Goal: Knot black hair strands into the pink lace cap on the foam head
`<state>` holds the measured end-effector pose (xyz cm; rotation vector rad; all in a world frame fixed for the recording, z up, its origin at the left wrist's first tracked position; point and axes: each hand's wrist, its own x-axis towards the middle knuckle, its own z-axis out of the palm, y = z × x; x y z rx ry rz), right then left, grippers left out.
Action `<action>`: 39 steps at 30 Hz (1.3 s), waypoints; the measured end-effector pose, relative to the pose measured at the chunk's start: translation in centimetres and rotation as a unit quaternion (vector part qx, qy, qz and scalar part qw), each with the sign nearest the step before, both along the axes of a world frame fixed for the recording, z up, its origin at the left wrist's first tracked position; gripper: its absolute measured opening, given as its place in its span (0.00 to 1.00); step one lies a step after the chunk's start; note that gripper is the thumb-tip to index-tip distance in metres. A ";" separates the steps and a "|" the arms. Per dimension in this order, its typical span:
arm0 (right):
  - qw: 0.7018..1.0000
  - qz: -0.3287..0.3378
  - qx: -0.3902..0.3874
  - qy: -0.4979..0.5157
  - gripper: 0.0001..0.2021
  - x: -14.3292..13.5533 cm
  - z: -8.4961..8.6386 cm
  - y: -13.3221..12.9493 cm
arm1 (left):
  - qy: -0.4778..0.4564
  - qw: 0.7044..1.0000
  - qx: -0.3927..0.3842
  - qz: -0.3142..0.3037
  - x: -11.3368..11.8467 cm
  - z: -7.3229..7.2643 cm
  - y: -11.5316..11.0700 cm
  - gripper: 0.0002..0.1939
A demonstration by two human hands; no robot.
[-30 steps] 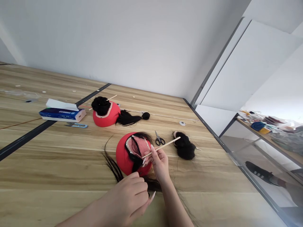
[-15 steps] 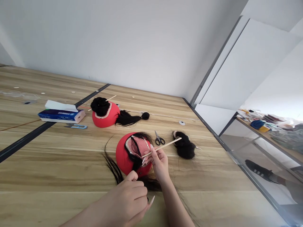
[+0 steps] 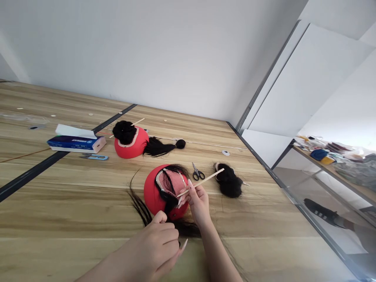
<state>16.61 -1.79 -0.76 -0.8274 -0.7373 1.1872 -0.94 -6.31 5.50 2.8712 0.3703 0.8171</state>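
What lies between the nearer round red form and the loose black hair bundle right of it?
The head view shows the right hand holding a thin, pale wooden stick and, farther back, black-handled metal scissors between the red form and hair bundle.

The left forearm slants in from the lower left, its left hand curled, back upward, one long pale nail jutting; the remaining fingertips seem tucked under, though they are hidden. The right forearm rises steeply, its right hand pinching.
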 end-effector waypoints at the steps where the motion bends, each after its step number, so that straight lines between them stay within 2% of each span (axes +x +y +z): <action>1: 1.000 -0.001 0.000 0.002 0.17 0.0 0.0 0.0 | 0.000 1.000 -0.001 0.002 0.0 -0.1 0.0 0.14; 8: 1.000 0.002 -0.009 0.014 0.17 0.0 0.2 0.3 | 0.001 1.000 -0.012 0.010 -0.3 -0.8 0.1 0.13; 22: 0.997 -0.049 -0.061 -0.016 0.17 0.0 0.1 0.4 | -0.016 0.999 -0.028 0.027 -0.4 -1.4 0.2 0.13; 34: 0.996 -0.064 -0.045 -0.042 0.18 0.4 0.1 0.1 | -0.022 0.999 -0.020 0.032 -0.4 -2.0 0.2 0.14; 39: 0.997 -0.076 -0.030 0.008 0.18 0.2 0.4 0.0 | -0.032 0.999 -0.004 0.041 -0.2 -2.7 0.6 0.15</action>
